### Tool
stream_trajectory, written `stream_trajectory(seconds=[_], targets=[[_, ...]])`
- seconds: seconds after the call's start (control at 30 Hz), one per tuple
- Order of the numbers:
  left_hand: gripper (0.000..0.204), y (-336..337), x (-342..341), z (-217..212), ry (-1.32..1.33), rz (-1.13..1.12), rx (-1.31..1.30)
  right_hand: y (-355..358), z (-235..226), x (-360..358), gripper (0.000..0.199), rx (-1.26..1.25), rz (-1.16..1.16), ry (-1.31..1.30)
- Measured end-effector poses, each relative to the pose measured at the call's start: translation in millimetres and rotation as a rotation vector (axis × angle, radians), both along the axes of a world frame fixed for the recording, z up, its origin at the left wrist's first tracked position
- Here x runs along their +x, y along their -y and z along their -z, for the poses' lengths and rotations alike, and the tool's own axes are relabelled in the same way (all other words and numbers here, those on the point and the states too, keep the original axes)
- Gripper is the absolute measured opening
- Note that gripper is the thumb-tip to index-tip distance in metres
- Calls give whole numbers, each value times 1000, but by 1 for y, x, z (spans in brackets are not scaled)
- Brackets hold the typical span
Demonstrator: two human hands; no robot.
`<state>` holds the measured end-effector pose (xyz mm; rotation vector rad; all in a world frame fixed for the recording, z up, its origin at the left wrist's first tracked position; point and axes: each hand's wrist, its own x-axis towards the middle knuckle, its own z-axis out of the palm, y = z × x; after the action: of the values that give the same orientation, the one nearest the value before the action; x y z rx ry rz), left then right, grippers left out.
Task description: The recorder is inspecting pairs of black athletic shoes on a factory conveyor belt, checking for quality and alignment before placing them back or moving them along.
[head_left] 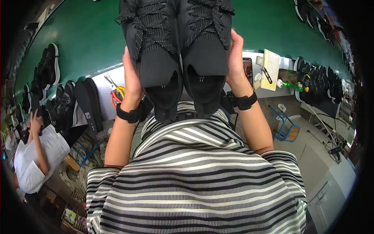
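A pair of black lace-up sneakers is held up side by side in front of me, heels toward me and insides visible. My left hand grips the outer side of the left sneaker, its fingers partly hidden by the shoe. On the opposite side, my right hand is closed on the right sneaker. Speckled laces are tied on both. Each of my wrists has a black band. Just left of my left hand, snips with orange and yellow handles lie on the white table edge.
Black insoles and several dark shoes line the left; more shoes stand right. A phone, notepad with pen and green bottle lie rightward on the green-topped table. A person in white works left; a blue-framed stool stands right.
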<state>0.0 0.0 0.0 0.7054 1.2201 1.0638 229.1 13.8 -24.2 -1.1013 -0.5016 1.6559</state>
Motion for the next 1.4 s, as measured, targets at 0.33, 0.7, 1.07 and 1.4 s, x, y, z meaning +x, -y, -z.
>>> stream_trajectory(seconds=[0.33,0.7,1.07,1.4], targets=[[61,2,-5,21,74,35,-3,0,-1,-4,63,-37,26,13],[59,5,-35,50,57,-140,-679,15,-31,-20,61,52,-45,201],[46,22,-73,95,773,298,-187,16,-39,-20,65,107,-94,334],[55,12,-35,32,337,63,-351,13,-35,-16,67,36,-72,271]])
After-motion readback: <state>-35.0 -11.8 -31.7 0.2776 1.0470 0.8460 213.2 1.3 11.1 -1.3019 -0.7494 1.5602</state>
